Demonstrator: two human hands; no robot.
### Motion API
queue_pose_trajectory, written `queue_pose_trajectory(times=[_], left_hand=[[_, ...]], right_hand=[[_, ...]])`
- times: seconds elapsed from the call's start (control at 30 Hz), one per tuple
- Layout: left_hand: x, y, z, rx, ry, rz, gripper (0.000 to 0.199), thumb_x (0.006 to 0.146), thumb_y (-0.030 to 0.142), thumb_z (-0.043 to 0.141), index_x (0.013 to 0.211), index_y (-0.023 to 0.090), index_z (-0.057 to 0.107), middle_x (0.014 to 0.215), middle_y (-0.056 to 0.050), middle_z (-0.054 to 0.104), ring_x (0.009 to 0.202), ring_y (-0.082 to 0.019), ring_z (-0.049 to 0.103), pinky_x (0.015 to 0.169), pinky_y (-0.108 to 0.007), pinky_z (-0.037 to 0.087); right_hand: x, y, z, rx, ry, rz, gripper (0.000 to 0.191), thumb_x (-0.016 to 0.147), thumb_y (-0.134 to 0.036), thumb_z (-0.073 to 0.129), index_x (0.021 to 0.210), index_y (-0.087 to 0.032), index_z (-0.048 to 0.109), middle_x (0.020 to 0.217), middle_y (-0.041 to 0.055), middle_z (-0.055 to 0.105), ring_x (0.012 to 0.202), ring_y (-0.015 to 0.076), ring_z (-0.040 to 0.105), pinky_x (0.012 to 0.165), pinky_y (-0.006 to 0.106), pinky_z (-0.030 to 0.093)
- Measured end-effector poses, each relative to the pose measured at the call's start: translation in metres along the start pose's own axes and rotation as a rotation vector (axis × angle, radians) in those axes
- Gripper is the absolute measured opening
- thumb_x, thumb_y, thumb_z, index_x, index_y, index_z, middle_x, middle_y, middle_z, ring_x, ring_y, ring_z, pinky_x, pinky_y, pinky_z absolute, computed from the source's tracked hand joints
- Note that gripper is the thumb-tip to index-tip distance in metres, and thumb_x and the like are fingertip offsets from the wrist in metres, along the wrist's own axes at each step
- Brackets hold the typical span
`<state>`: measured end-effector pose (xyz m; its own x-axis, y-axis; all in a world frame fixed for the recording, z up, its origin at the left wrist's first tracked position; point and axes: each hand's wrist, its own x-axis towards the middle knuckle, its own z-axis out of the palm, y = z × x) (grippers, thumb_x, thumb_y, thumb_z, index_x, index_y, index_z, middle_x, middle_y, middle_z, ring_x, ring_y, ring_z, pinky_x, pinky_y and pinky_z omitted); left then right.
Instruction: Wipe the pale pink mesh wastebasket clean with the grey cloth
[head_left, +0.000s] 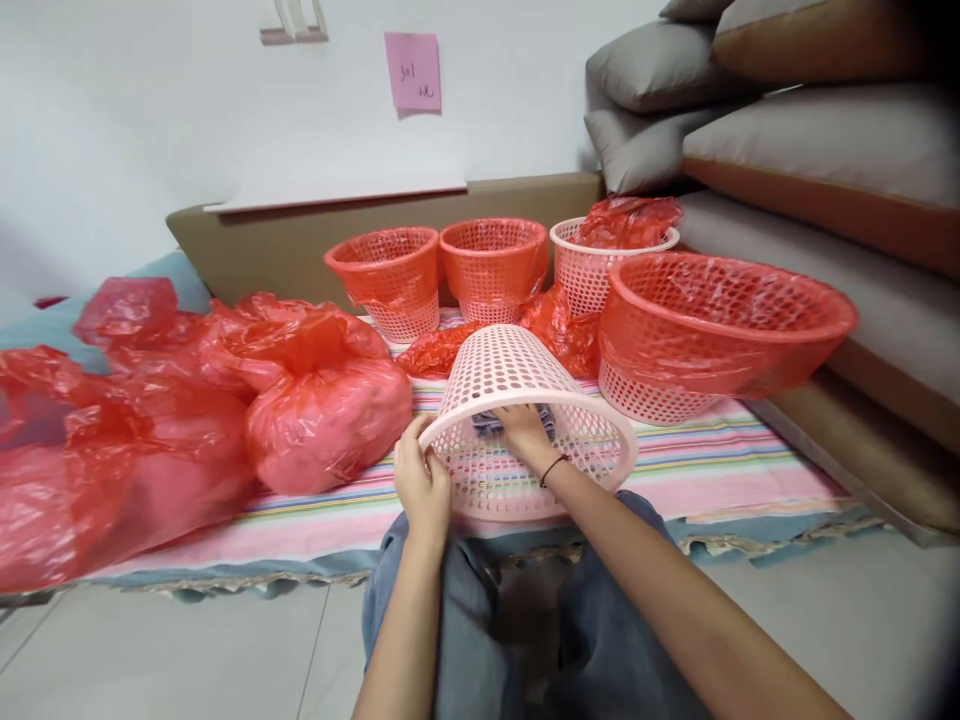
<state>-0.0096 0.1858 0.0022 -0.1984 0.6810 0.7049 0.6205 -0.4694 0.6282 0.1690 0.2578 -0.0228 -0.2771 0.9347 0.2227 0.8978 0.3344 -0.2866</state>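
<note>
A pale pink perforated plastic wastebasket point(504, 362) lies on its side in front of me, its mouth facing my lap. My left hand point(421, 482) is closed around the left of its rim. Through the mouth reaches my right hand point(525, 432), a dark band on its wrist. Its fingers are closed on a dark grey-purple cloth point(487, 424) against the inner wall; the fingertips are partly hidden. Just behind the wastebasket, a loose red plastic bag point(562, 325) lies crumpled on the striped cloth.
Bag-lined wastebaskets point(386, 255), point(493, 250) stand behind, with a larger lined one point(720, 320) at right. Another wastebasket point(585, 275) has a bag bunched in its top. Filled red bags point(322, 410) crowd the left. Stacked cushions point(825, 150) rise at right.
</note>
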Motion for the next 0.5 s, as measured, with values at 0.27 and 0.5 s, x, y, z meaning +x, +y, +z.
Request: queue_pose_trajectory(times=[0.27, 0.5], left_hand=[[0.004, -0.013, 0.001, -0.195, -0.003, -0.334, 0.047, 0.083, 0.025, 0.063, 0.129, 0.018, 0.058, 0.126, -0.012, 0.068, 0.11, -0.022, 0.067, 0.096, -0.033, 0.053], [0.014, -0.001, 0.009, -0.095, -0.106, -0.286, 0.037, 0.084, 0.024, 0.057, 0.12, 0.019, 0.068, 0.119, -0.009, 0.072, 0.109, -0.024, 0.068, 0.099, -0.038, 0.052]], right_hand=[[-0.004, 0.007, 0.039, -0.024, -0.141, 0.081, 0.062, 0.083, -0.003, 0.048, 0.143, -0.016, 0.05, 0.153, 0.0153, 0.044, 0.144, 0.0319, 0.03, 0.119, 0.057, 0.014], [-0.002, -0.001, 0.025, 0.04, -0.207, 0.084, 0.055, 0.087, -0.007, 0.045, 0.139, -0.02, 0.054, 0.14, 0.0112, 0.06, 0.129, 0.0292, 0.051, 0.11, 0.049, 0.035]])
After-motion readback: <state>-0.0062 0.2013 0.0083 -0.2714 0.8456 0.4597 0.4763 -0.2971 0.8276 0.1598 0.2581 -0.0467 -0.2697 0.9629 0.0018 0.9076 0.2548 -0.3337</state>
